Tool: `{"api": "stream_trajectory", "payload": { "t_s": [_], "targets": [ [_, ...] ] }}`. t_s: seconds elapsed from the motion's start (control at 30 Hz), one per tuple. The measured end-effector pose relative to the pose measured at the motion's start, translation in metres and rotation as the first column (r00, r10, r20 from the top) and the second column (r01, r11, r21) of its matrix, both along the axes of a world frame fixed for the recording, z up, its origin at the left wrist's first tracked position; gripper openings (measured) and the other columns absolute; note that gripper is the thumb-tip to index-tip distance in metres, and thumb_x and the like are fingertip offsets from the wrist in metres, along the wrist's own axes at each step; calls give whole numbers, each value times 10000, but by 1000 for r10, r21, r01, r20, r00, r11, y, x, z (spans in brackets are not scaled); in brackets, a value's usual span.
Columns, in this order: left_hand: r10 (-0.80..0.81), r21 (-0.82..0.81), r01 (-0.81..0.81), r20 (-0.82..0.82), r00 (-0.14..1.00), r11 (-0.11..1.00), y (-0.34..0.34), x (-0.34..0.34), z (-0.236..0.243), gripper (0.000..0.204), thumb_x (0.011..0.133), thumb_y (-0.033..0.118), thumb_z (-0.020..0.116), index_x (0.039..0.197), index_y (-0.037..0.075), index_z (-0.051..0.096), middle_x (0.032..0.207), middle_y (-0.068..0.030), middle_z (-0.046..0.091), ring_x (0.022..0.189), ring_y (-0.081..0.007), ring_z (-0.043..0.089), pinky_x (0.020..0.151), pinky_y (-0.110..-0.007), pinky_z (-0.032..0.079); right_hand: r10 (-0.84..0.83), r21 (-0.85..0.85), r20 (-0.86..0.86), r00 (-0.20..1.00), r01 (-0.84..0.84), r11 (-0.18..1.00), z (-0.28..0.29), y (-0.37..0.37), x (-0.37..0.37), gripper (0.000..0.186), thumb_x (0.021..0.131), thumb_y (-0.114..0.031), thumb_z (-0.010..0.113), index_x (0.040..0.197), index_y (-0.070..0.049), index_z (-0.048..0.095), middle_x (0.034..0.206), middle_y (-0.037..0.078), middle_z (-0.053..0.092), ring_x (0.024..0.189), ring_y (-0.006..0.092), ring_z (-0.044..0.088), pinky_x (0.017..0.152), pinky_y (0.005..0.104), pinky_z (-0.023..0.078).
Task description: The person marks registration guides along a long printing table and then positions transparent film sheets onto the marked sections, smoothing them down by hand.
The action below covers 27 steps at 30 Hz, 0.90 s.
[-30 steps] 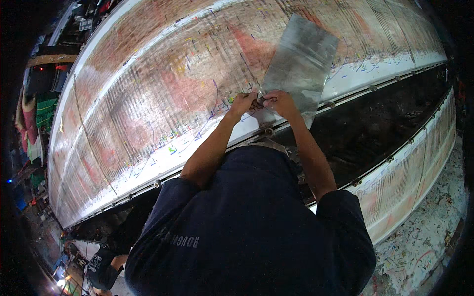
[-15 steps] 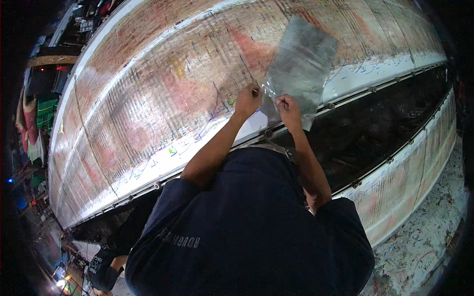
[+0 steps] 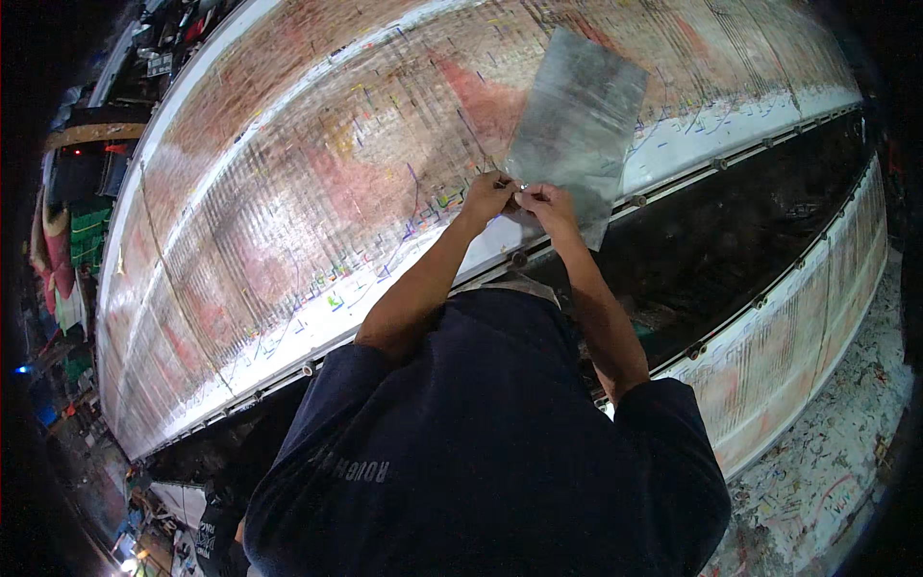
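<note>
A clear, greyish plastic sheet (image 3: 582, 111), creased and shiny, lies over the long curved surface in front of me. At its near left corner my left hand (image 3: 488, 200) is closed in a pinch on the plastic. Close beside it, nearly touching, my right hand (image 3: 550, 210) also pinches the sheet's edge between thumb and fingers. A small bright glint shows between the fingertips. Part of the sheet hangs down past my right wrist. Whether it is a single sheet or a bag, I cannot tell.
The big curved panel (image 3: 279, 212) is blotched red, brown and white, with many small coloured marks. A white rim with round fittings (image 3: 637, 200) borders a dark gap (image 3: 740, 221). Beyond it stands a second panel (image 3: 769, 365). Another person's dark shirt (image 3: 216, 529) shows at lower left.
My right hand has moved left, up to my left hand, and the two pinches now nearly meet. The plastic sheet has shifted slightly left. The other person has moved partly behind me.
</note>
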<state>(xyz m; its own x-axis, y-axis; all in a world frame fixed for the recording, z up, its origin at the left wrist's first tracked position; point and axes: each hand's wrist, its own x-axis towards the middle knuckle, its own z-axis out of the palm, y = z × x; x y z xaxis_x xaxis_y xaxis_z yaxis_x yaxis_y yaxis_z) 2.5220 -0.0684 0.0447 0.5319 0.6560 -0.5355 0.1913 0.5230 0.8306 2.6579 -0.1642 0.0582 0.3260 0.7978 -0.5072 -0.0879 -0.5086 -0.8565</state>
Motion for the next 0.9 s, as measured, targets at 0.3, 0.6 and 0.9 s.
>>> {"api": "stream_trajectory", "payload": {
  "t_s": [0.3, 0.6, 0.9],
  "targets": [
    [-25, 81, 32, -91, 996, 996, 3, -12, -15, 242, 871, 158, 746, 930, -61, 664, 778, -119, 679, 615, -169, 641, 558, -305, 531, -256, -209, -386, 886, 186, 960, -15, 9, 4, 171, 880, -176, 722, 1002, -60, 687, 897, 42, 689, 824, 148, 651, 756, 273, 515],
    [-51, -14, 50, -80, 995, 999, 5, -13, -14, 287, 821, 149, 756, 999, -53, 657, 832, -126, 692, 665, -181, 670, 568, -308, 544, -171, -211, -240, 956, 120, 970, -22, 38, 7, 282, 837, -246, 766, 944, 8, 702, 865, 66, 695, 703, 150, 656, 600, 310, 520],
    [-193, -47, 189, -113, 975, 981, 10, -13, -11, 357, 831, 229, 712, 1084, -18, 664, 931, -115, 703, 799, -212, 689, 681, -351, 575, -229, -304, -193, 954, 164, 939, -54, 34, 14, 208, 867, -191, 735, 902, 12, 703, 786, 61, 685, 644, 134, 629, 565, 298, 464]
  ]
}}
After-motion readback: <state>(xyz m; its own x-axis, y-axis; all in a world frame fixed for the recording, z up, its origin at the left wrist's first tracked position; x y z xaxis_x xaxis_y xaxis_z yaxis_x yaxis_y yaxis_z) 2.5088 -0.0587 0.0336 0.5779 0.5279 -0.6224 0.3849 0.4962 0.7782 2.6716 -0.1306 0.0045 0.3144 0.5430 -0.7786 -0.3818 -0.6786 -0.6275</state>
